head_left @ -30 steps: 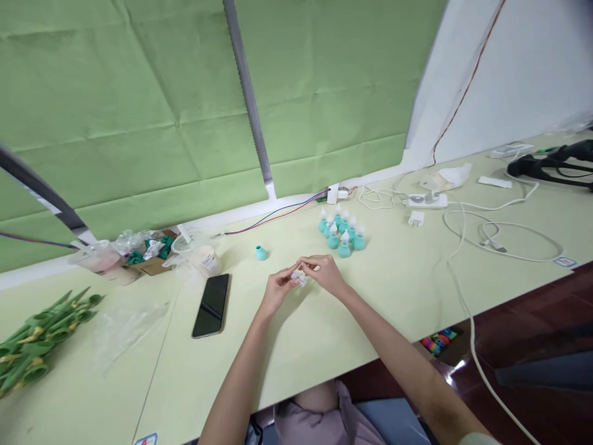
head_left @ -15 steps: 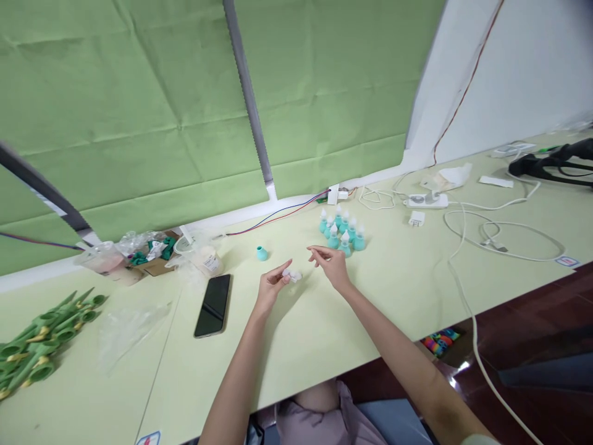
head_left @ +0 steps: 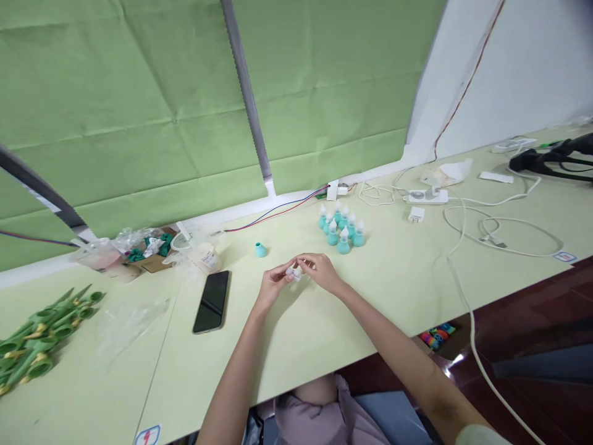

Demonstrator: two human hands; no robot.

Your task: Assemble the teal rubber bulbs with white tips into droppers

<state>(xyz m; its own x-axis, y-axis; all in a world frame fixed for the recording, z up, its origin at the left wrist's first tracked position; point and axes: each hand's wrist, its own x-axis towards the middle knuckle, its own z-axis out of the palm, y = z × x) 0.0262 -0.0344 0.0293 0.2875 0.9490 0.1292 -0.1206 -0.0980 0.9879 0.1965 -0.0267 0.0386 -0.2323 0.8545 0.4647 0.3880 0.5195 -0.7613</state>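
Observation:
Between the fingertips of my left hand (head_left: 273, 285) is a small white piece with a lobed, petal-like outline (head_left: 293, 272). My right hand (head_left: 319, 271) meets it from the other side, its thumb and fingers pinched at the piece's edge; whether something tiny is also in that pinch I cannot make out. Beyond my left hand a lone teal vase-shaped piece (head_left: 260, 250) stands with its dark opening showing. Past my right hand, several teal pieces with white pointed tops (head_left: 343, 241) stand grouped together.
A black phone (head_left: 212, 301) lies left of my left arm. Further left are a clear plastic bag (head_left: 132, 324), green stem-like parts (head_left: 44, 340), a cardboard box (head_left: 157, 262) and plastic cups (head_left: 109, 262). To the right are a power strip (head_left: 426, 196), a white charger (head_left: 416, 214) and loose cables.
My right hand has moved left and closed in on the white piece in my left hand, so both hands now meet at it. The camera has shifted slightly.

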